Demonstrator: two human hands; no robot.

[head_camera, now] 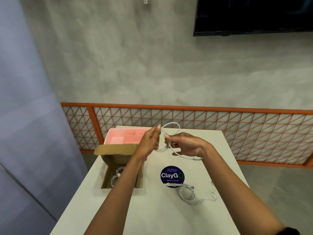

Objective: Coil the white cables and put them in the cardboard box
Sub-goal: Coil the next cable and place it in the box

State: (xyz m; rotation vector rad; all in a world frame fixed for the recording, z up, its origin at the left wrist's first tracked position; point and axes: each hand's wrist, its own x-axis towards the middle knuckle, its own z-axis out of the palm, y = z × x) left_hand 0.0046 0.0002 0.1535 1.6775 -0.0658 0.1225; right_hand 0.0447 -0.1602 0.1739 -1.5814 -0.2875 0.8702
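we judge the task about midway. the cardboard box (106, 175) sits open at the left edge of the surface (152, 212), left of centre in the frame, and at least one coiled white cable (116, 174) already lies inside it; how many we cannot tell. the cable in hand (186, 156) is held above the surface at mid-frame, partly looped. the left hand (149, 141) pinches the loops together, and the right hand (188, 145) pinches the strand just beside it, the two hands close but apart, with a tail and plug hanging under the right wrist. another white cable (189, 199) lies loosely wound on the surface at lower right, touching the round claygo sticker (172, 175); it is not yet boxed.

for room, the box hugs the left edge, so a drop should aim well inside its walls. a pink divided tray (125, 137) stands just behind the box flap. the loose cable's thin strand runs near the right edge and could slip off if tugged.
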